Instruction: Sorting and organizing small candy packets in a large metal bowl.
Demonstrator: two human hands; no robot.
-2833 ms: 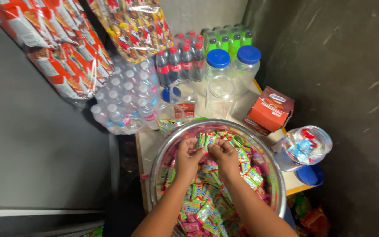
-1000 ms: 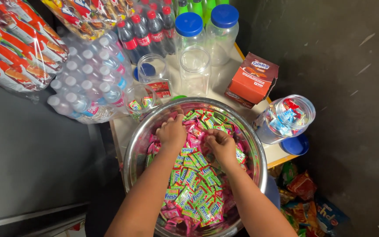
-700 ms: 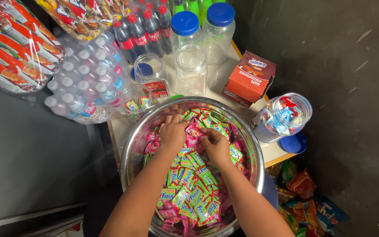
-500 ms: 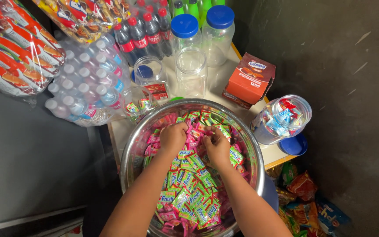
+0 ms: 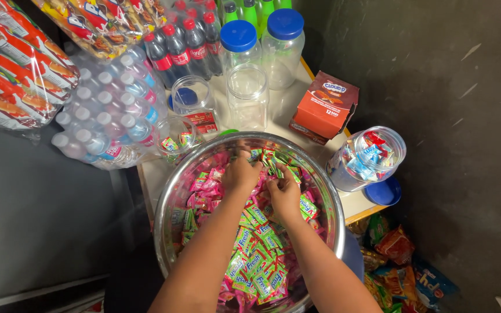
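Nearest of all, a large steel bowl (image 5: 166, 200) is seen filling the near end of a small table (image 5: 146, 177), heaped with wrapped candies (image 5: 256, 258) in green and pink. Both hands are buried at the far side of the heap: the left hand (image 5: 240, 174) is curled down into the wrappers, and the right hand (image 5: 284, 191) is bunched just beside it, fingertips pinched on what looks like a few candies, though how much is actually held cannot be told. Just past the rim, a small open jar (image 5: 175, 139) with a few candies in it is set to the left, and a tilted jar of blue-wrapped sweets (image 5: 366, 159) lies at the right edge with its blue lid (image 5: 382, 191) beside it. Further back, an orange snack box (image 5: 326, 107), an empty clear jar (image 5: 247, 95), blue-lidded jars (image 5: 239, 43) and packed soda bottles (image 5: 184, 49) are crowded together. Candies could well be spilled over the rim if handfuls are lifted too full, and the tilted jar, so near the edge, could be knocked off by an elbow.
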